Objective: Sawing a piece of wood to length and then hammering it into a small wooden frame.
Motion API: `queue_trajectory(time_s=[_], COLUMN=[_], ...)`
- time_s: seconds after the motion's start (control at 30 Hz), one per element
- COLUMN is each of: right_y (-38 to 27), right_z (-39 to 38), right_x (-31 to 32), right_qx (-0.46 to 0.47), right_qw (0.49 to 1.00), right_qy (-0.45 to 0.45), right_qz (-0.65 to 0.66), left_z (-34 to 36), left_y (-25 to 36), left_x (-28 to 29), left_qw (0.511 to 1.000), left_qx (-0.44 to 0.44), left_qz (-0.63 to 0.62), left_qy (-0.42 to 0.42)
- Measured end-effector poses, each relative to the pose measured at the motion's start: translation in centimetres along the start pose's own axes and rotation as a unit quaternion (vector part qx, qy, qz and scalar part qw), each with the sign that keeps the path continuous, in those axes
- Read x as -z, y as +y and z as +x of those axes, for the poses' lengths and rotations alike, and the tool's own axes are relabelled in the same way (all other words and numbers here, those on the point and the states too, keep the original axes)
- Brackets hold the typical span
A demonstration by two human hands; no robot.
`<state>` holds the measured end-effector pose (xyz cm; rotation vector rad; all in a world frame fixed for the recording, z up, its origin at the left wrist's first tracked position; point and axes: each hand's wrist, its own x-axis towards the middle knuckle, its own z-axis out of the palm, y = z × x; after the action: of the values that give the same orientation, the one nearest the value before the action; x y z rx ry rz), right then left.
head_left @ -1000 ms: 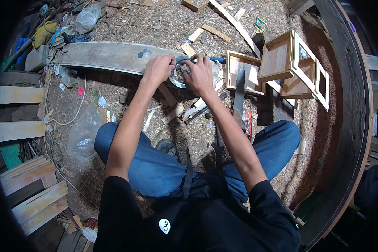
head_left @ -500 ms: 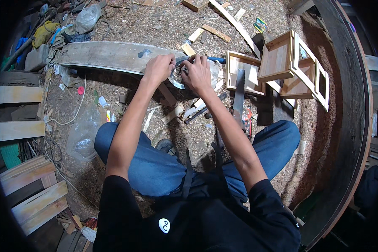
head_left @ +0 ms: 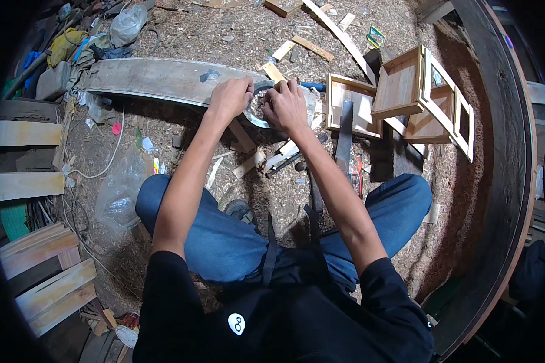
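Note:
A round thing with a silver rim (head_left: 257, 123) rests at the right end of a long grey board (head_left: 145, 77). Its kind is hard to make out, and my hands cover part of it. At its upper left edge is my left hand (head_left: 229, 98), fingers closed in a pinch. Over its right side bends my right hand (head_left: 286, 107), fingers curled and pressed together. The fingertips of both hands are partly hidden. Just beyond my right hand, a blue handle-like piece (head_left: 313, 86) sticks out to the right.
Right of the board lie a handsaw (head_left: 344, 136), a shallow wooden box (head_left: 363, 109) and a pale wooden frame with boxes (head_left: 399, 81). Wood offcuts (head_left: 312, 47) and shavings litter the ground. A clear plastic bag (head_left: 120, 199) lies left of my knee; a dark wall (head_left: 515, 151) curves along the right.
My right hand has shifted slightly, its fingers curling in more, and more of the silver rim shows between the hands. My left hand stays nearly still.

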<state>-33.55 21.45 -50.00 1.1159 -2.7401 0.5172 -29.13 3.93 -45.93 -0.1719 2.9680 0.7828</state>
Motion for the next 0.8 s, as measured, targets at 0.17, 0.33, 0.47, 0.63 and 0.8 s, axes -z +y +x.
queue_trajectory(time_s=[0.17, 0.33, 0.47, 0.63, 0.8], right_y=[0.3, 1.6, 2.5, 2.5, 2.3], right_z=[-0.1, 0.4, 0.2, -0.2, -0.3], right_x=[0.6, 0.2, -0.1, 0.2, 0.3], right_qx=[-0.057, -0.154, -0.233, -0.251, -0.260], right_qw=[0.987, 0.938, 0.873, 0.846, 0.840], right_qy=[0.050, 0.038, -0.022, -0.045, -0.036], right_qz=[0.139, 0.308, 0.427, 0.469, 0.476], left_z=[0.1, 0.1, 0.2, 0.2, 0.2], left_y=[0.1, 0.5, 1.0, 0.9, 0.9], left_x=[0.0, 0.2, 0.5, 0.5, 0.2], left_qw=[1.000, 0.999, 0.999, 0.999, 0.999], left_qx=[-0.017, -0.038, -0.031, -0.036, -0.039], left_qz=[0.009, -0.005, -0.024, -0.012, -0.004], left_qy=[0.002, 0.027, 0.027, 0.016, 0.009])
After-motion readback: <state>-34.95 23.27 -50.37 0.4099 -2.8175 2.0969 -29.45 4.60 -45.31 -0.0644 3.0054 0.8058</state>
